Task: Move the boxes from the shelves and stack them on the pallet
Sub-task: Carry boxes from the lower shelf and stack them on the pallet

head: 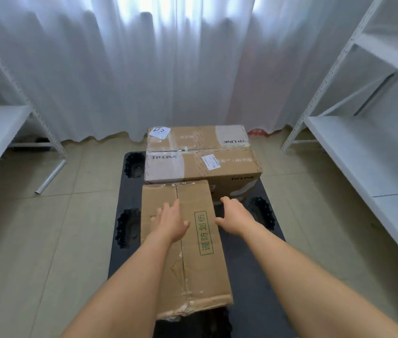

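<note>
Left hand (171, 222) flat, fingers straight, on top of long box (188, 245); right hand (232, 215) cupping its right edge. Box lying on black pallet (261, 276), touching larger box (201, 156) behind. Shelves (363, 147) in view bare; seemingly little left to move.

Plain brown cardboard box (193, 242) with green boxed lettering and clear tape, brown TP-LINK box (200, 157) with white patches and grey print, black pallet (254, 276), beige floor tiles (46, 240), white pleated curtain (144, 69), white shelving (363, 142)
</note>
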